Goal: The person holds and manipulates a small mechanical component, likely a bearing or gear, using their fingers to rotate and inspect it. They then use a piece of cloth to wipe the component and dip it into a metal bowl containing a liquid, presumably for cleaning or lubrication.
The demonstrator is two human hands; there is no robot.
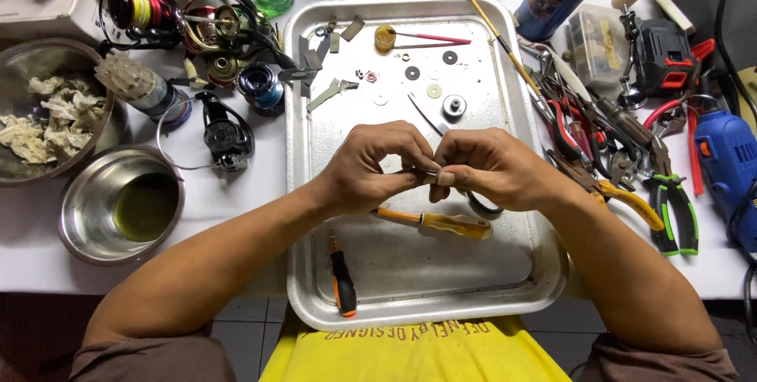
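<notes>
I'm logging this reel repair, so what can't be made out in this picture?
Head view only:
- The small part pinched between the left hand and right hand: fingers hide it.
- The dark ring under the right hand: mostly covered.
- The blue power tool: cut off by the right edge.
- The tiny washers on the metal tray: too small.

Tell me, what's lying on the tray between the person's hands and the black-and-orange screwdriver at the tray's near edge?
In the head view, a yellow-handled screwdriver lies just under the hands; from it to the black-and-orange screwdriver, only bare tray.
</notes>
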